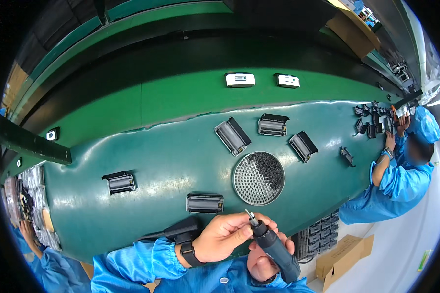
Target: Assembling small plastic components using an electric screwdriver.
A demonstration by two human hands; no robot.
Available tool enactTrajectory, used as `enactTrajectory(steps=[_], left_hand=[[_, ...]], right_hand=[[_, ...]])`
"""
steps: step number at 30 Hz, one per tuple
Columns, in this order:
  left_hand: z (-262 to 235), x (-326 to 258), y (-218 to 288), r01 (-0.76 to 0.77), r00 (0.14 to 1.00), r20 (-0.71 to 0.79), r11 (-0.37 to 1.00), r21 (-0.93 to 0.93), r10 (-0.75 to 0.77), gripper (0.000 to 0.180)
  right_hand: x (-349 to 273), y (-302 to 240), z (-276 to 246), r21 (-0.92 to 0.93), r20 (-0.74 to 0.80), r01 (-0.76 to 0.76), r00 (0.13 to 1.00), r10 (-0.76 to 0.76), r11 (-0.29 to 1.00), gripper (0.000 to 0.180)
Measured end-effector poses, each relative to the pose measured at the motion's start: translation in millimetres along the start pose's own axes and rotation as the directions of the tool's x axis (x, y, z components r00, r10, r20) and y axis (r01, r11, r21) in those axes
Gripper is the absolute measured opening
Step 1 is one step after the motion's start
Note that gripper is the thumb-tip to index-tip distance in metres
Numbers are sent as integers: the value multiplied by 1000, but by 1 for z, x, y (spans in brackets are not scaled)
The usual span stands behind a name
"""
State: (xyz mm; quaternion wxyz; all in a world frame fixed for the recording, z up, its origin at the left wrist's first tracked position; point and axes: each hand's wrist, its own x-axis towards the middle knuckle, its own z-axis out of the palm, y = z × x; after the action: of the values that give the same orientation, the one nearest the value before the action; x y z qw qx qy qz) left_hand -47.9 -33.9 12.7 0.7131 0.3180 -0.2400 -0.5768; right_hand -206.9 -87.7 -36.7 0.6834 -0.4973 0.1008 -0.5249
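Note:
An electric screwdriver (pixel 277 252), dark with its bit pointing up and away, is gripped by my right hand (pixel 261 263) close to my body. My left hand (pixel 225 237), with a black band at the wrist, has its thumb and fingers closed around the tool's nose, just below the bit. Whether those fingers also pinch something small cannot be made out. Beyond both hands lies a round metal tray (pixel 239 188) with rows of dimples and a heap of small black pieces (pixel 270 168). Left of the tray rests a black rectangular housing (pixel 205 202).
More black housings (pixel 232 136) lie around the tray, with one (pixel 120 182) farther left. White devices (pixel 240 79) stand on the green ledge. A co-worker (pixel 396 171) handles black parts at right; another person's hand (pixel 29 238) shows at left. A cardboard box (pixel 340 261) sits lower right.

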Motion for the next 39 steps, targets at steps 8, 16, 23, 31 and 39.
enactTrajectory(steps=[8, 16, 23, 31, 39], left_hand=[[1, -1, 0, 37, 998, 59, 994, -104, -31, 36], [8, 6, -3, 124, 989, -52, 957, -261, -142, 36], [6, 2, -7, 3, 998, -52, 947, -321, -21, 40], [17, 21, -18, -47, 993, -115, 990, -132, 32, 37], [26, 43, -24, -151, 972, -175, 988, 35, 155, 27]], right_hand=[[19, -13, -45, -349, 359, 294, 919, -163, 890, 106], [7, -6, -56, -424, 255, 259, 954, -160, 868, 94], [41, -15, -33, -467, 293, 293, 942, -166, 835, 66], [44, -30, -40, -186, 146, -39, 987, 67, 982, 55], [51, -18, -39, 477, -149, -311, 893, 425, 822, 53]])
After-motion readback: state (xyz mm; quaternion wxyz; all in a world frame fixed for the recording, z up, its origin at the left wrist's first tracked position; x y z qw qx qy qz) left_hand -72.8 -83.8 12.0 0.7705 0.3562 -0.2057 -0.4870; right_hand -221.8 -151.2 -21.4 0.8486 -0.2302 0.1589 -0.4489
